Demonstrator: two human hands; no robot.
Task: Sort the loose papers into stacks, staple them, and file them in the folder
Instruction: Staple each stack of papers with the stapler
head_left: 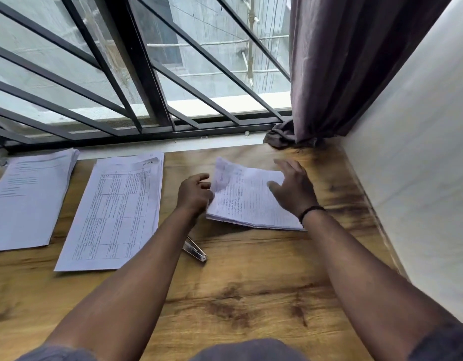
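Note:
Three paper stacks lie on the wooden table (251,282). A stack of lined handwritten sheets (247,201) sits right of centre. My left hand (195,194) pinches its left edge and lifts a curled sheet there. My right hand (293,188) hovers over the stack's right side with fingers spread and relaxed. A stack with printed tables (116,214) lies in the middle. A printed text stack (30,201) lies at the far left. A metal stapler (195,250) rests on the table, partly hidden under my left forearm.
A barred window (136,74) runs along the table's far edge. A dark curtain (329,74) hangs at the back right corner, bunched on the sill. A white wall (420,165) bounds the table's right side.

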